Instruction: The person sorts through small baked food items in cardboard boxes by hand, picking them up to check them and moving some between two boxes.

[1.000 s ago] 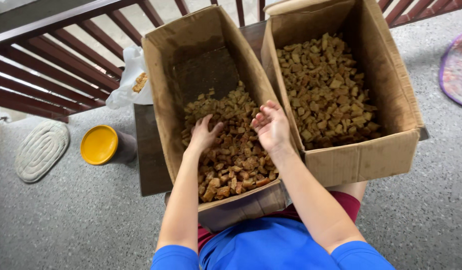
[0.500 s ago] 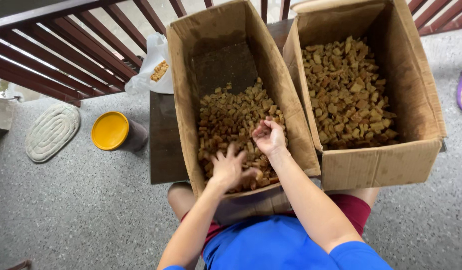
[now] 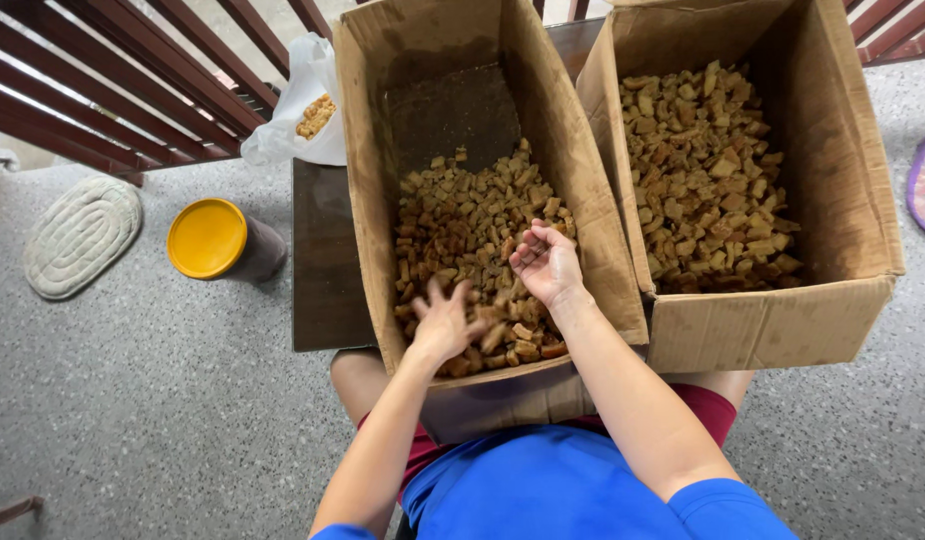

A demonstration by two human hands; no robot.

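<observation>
Two open cardboard boxes stand in front of me. The left box (image 3: pixel 367 200) is partly filled with small brown chunks (image 3: pixel 462 215), its far bottom bare. The right box (image 3: pixel 772 320) holds a fuller heap of paler brown chunks (image 3: pixel 702 180). My left hand (image 3: pixel 444 322) is spread with fingers apart, blurred, down on the chunks near the left box's front. My right hand (image 3: pixel 544 262) hovers over the same box, palm up and cupped, with a few small pieces in it.
A jar with a yellow lid (image 3: pixel 210 238) stands on the grey floor at left, beside an oval mat (image 3: pixel 80 235). A white plastic bag (image 3: pixel 300 110) with brown pieces leans by a dark red railing (image 3: pixel 132 85). A dark board (image 3: pixel 327 260) lies under the boxes.
My left hand has slid toward me to the left box's front and spread its fingers. My right hand stayed over that box, palm up. The view has shifted, so the boxes sit further right.
</observation>
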